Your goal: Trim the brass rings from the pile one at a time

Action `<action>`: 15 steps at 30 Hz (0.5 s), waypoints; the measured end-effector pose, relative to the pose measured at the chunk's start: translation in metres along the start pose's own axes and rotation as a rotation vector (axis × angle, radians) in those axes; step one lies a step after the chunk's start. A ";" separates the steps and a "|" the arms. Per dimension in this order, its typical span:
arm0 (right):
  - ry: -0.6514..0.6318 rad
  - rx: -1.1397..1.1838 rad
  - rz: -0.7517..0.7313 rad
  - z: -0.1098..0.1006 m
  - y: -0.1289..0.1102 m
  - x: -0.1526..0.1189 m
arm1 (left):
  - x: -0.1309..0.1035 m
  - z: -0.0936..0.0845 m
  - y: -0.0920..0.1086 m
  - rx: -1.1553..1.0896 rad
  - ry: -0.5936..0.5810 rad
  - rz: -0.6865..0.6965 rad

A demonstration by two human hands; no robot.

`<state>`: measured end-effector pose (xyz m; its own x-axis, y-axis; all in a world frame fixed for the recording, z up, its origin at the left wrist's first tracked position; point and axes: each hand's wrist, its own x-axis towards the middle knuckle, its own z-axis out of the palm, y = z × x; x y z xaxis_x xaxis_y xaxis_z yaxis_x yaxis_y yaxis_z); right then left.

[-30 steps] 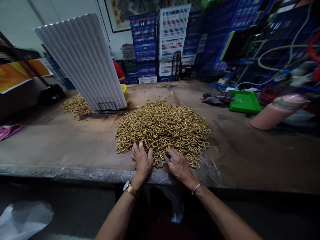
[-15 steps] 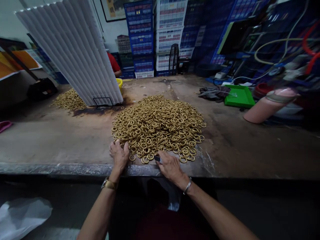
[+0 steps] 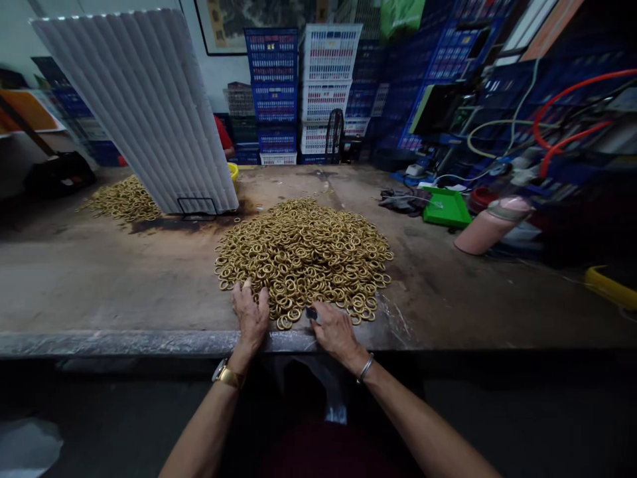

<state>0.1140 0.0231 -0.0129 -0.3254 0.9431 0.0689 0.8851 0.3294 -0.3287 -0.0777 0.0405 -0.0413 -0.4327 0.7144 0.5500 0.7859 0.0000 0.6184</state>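
Note:
A wide heap of brass-coloured rings (image 3: 308,245) lies on the worktop (image 3: 124,285) in front of me. My left hand (image 3: 251,312) rests at the heap's near left edge, fingers spread and touching rings. At the near edge, right of the middle, my right hand (image 3: 336,328) is closed on a small black object (image 3: 312,313) that sticks out past the fingertips; its kind I cannot make out. A gold watch sits on the left wrist and a silver bangle on the right.
A white corrugated panel (image 3: 144,113) leans in a wire stand at the left, with a second ring heap (image 3: 119,199) beside it. To the right are a green tray (image 3: 446,207), a dark cloth (image 3: 405,201) and a pink bottle (image 3: 492,226). Stacked crates (image 3: 328,86) stand behind.
My left hand has moved right, nearer my right hand, along the heap's front edge. My right hand keeps hold of the black object. The camera view has turned and tilted up slightly.

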 end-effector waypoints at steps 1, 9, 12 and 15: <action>0.004 0.001 0.000 0.000 0.002 0.000 | -0.003 -0.003 0.004 -0.004 0.025 0.008; 0.089 0.040 -0.001 0.006 0.019 -0.001 | -0.050 -0.034 0.054 -0.375 -0.084 0.126; 0.134 0.072 -0.003 0.008 0.023 -0.001 | -0.068 -0.035 0.067 -0.515 -0.278 -0.018; 0.180 0.113 -0.012 0.010 0.025 0.001 | -0.075 -0.028 0.076 -0.658 -0.433 -0.252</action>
<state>0.1329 0.0317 -0.0302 -0.2616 0.9355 0.2376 0.8354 0.3427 -0.4297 0.0023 -0.0332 -0.0197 -0.2472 0.9540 0.1695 0.2105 -0.1179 0.9705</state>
